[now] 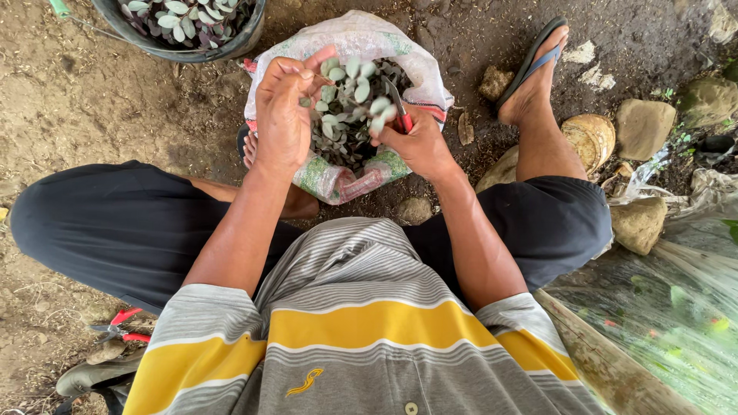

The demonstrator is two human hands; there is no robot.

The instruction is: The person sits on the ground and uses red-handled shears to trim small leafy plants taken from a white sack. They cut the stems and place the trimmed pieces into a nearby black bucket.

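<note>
Between the bent knees, on bare dirt: white woven sack (350, 38), mouth rolled open, filled with leafy cuttings (346, 115) of small round grey-green leaves. Beyond the sack, at top edge: dark round tub (231, 42) holding more of the same foliage, cut off by the frame. To the right: foot in a blue-strapped sandal (538, 58), several stones (642, 115), clear plastic sheeting (676, 292) over greenery, wooden plank (607, 361) along its edge. At lower left, on the ground: red-handled pruning shears (119, 327), well apart from both hands, beside a dark shoe, partly cut off.

Left hand (284, 115): raised above the sack's left rim, back toward the camera, fingers curled, thumb and forefinger pinched shut on a thin sprig (350, 77) carrying pale leaves. Forearm extended straight from the striped grey-and-yellow shirt (361, 330).

Right hand (419, 142): over the sack's right rim, fingers wrapped closed around a red-handled small knife (400, 107), blade pointing up and left toward the sprig. Blade tip near the leaves; contact with the stem not determinable.

Hidden or unclear: second foot mostly concealed behind the left forearm and sack; sack's lower portion covered by both hands; exact grip point on the sprig masked by the curled fingers; tool's handle largely buried in the right fist.
</note>
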